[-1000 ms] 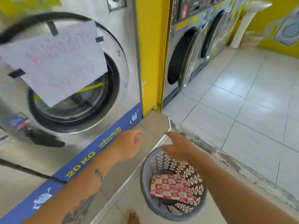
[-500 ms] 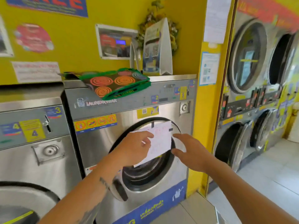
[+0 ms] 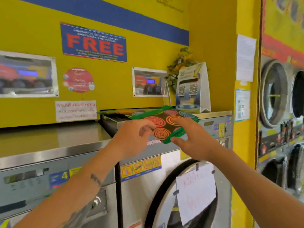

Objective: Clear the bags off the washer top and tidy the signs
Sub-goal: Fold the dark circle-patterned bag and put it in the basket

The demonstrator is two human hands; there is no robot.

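Folded bags, black with orange and red spirals and green edges, lie flat on the washer top and hang over its front edge. My left hand touches their front left corner with curled fingers. My right hand has its fingers spread on the front right corner, thumb under the green edge; a firm grip is not clear. A white tent sign with QR codes stands upright at the back right of the top. A thin folded sign stands beside it, seen edge-on.
A paper note is taped to the washer's round door. A second washer stands lower to the left. Stacked machines fill the right side past a yellow pillar. A plant and wall posters are behind the signs.
My view rose from the floor basket to the washer top. Both hands lifted from the door's paper note up to the front edge of the bags.
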